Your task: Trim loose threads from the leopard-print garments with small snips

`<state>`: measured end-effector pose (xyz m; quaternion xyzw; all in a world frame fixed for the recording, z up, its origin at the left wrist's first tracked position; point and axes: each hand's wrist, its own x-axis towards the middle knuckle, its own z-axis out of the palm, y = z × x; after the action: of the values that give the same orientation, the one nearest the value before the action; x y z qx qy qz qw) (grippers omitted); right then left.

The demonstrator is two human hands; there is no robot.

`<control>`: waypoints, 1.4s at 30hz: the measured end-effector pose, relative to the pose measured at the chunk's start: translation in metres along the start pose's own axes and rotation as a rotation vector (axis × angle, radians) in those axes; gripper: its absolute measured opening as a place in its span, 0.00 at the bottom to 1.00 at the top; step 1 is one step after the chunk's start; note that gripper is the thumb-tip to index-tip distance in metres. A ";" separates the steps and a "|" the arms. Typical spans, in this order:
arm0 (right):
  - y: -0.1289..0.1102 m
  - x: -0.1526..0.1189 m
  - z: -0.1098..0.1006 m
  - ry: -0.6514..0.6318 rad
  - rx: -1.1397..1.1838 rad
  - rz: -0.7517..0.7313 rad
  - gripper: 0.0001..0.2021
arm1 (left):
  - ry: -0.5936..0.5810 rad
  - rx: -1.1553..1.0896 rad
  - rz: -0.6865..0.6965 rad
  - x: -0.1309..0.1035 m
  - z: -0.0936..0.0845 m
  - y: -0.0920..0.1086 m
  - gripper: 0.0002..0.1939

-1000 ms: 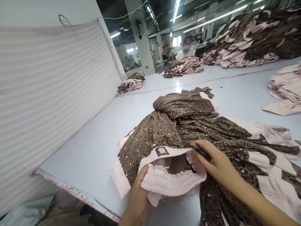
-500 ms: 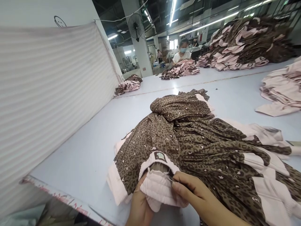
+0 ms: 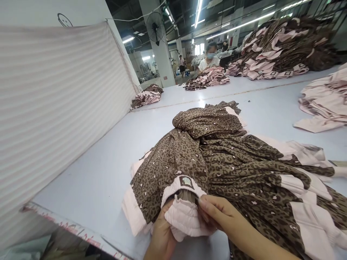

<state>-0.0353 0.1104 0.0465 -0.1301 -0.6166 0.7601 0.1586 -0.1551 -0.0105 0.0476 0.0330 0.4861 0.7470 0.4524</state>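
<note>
A brown leopard-print garment (image 3: pixel 170 155) lies in front of me, its pink gathered waistband (image 3: pixel 187 216) opened toward me. A dark label (image 3: pixel 186 182) with a pale print sits on the band's far side. My left hand (image 3: pixel 164 231) holds the band's left side, fingers partly under the cloth. At the right side of the opening, my right hand (image 3: pixel 214 211) pinches the band's edge, thumb and forefinger together. Thin loose threads show in the opening. Whether a small tool is inside my right hand is hidden.
More leopard-print garments with pink cuffs (image 3: pixel 260 173) spread to the right. Pink pieces (image 3: pixel 325 103) lie at the far right. A large garment heap (image 3: pixel 282 50) and two smaller piles stand farther back. A white curtain (image 3: pixel 62 97) hangs along the left. A masked person (image 3: pixel 210 59) is across the table.
My right hand has shifted slightly and its fingers are closer on the band's edge. A dark, thin thing near its fingertips no longer shows. The band has turned a little in my hands.
</note>
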 end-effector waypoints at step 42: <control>-0.013 -0.024 0.002 0.114 -0.911 -0.428 0.07 | -0.162 0.547 0.173 -0.020 0.025 0.011 0.15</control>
<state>-0.0135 0.1014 0.0596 -0.0980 -0.8888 0.3562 0.2713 -0.1379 -0.0083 0.0765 0.2545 0.6269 0.6191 0.3987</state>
